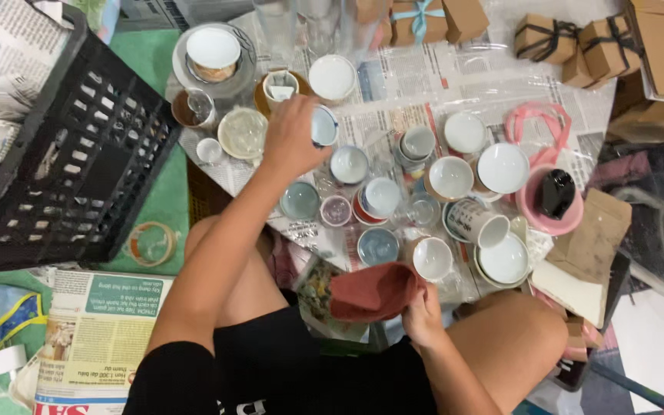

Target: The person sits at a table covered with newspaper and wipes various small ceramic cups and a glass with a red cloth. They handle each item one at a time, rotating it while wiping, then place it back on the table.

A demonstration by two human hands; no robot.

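Observation:
My left hand point(292, 138) reaches forward over the spread of crockery and grips a small pale blue cup point(324, 125) by its side. My right hand point(423, 315) stays low near my knee, holding a dark red cloth point(374, 290). Between my hands lie several small cups and bowls on newspaper under clear plastic, among them a blue-glazed bowl point(378, 246) and a white cup point(433, 257).
A black plastic crate point(63, 154) stands at the left. A roll of tape point(151, 244) lies beside it. Brown gift boxes point(555, 37) with ribbon sit at the back right. A pink bucket point(551, 201) holds a black item. Folded newspaper point(97, 330) lies at my left.

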